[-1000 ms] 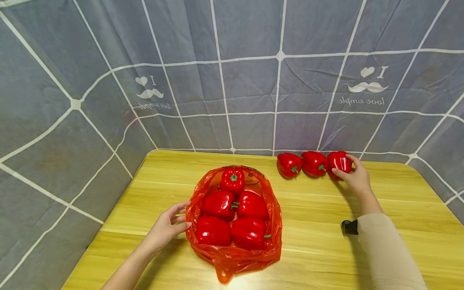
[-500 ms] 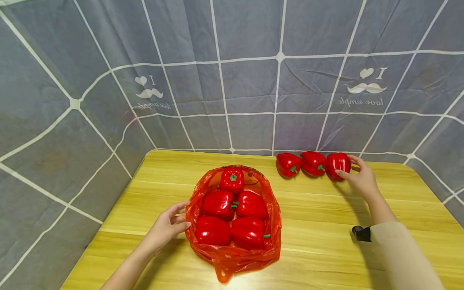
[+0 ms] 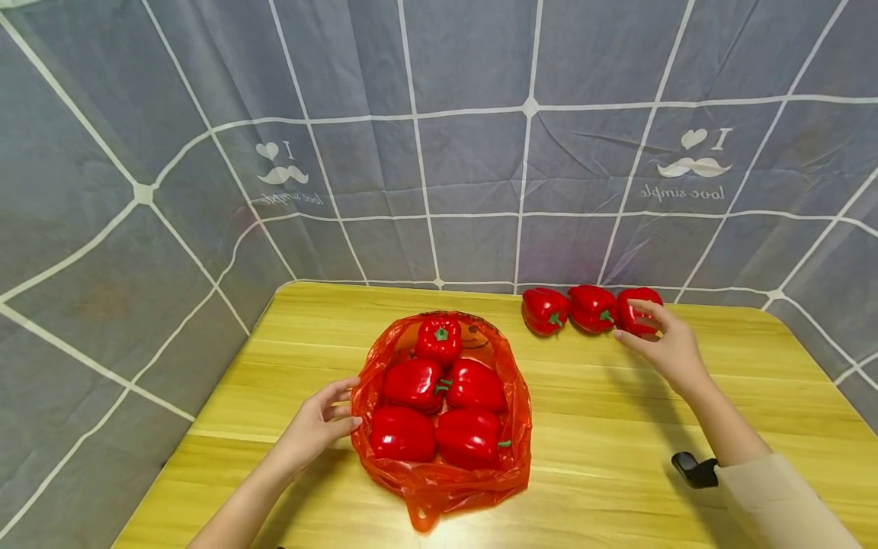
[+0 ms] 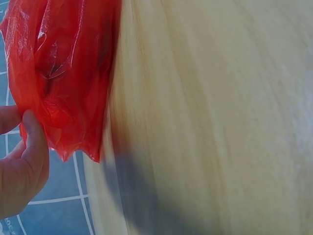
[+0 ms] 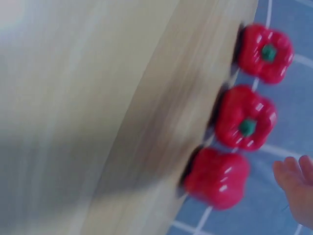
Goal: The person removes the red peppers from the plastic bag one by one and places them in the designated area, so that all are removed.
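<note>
A red plastic bag (image 3: 453,492) stands open-mouthed on the table with several red bell peppers (image 3: 405,435) inside. My left hand (image 3: 309,435) holds its left rim between thumb and fingers; the left wrist view shows the thumb against the crinkled plastic (image 4: 63,88). At the back right, three more bell peppers lie in a row: a left one (image 3: 545,311), a middle one (image 3: 591,309) and a right one (image 3: 625,311). My right hand (image 3: 675,354) is in front of the right pepper, thumb and fingers spread. In the right wrist view, that pepper (image 5: 217,178) is apart from the fingers.
The wooden table (image 3: 583,427) backs onto a grey curtain (image 3: 473,168) with white grid lines, which also rises along both sides. The row of peppers lies close to the curtain. A black device (image 3: 694,469) sits at the right wrist, by the sleeve.
My right hand has let go of the right pepper and drawn back slightly toward me, fingers apart. The left hand and the bag have stayed put.
</note>
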Available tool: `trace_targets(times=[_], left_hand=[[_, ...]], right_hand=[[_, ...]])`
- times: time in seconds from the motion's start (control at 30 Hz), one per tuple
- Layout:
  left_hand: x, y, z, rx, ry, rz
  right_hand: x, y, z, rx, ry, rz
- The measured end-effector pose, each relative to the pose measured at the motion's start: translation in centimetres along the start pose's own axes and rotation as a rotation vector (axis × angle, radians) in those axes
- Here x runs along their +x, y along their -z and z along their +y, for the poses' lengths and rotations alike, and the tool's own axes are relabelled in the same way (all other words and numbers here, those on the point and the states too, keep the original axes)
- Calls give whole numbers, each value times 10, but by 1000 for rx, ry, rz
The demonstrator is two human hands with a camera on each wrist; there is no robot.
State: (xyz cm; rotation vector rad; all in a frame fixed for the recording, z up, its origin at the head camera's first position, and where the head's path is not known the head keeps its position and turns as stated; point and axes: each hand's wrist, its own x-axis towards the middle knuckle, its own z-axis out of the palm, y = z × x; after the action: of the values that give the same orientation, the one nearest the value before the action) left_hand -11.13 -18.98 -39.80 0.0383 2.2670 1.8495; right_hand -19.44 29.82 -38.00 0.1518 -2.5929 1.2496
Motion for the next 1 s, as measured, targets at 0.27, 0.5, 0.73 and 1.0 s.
trace_targets(times=[0.27,0.5,0.73,1.0], left_hand=[[0,0,2,4,9,12],[-1,0,3,-19,10,3],[0,0,2,-9,9,8],[0,-1,2,-7,9,17]], right_hand=[[-22,-15,-35,91,102,-90],[-40,-37,-58,218,209,-179],[-58,-64,-75,327,340,-309],[-74,-88,-90,312,394,-407]])
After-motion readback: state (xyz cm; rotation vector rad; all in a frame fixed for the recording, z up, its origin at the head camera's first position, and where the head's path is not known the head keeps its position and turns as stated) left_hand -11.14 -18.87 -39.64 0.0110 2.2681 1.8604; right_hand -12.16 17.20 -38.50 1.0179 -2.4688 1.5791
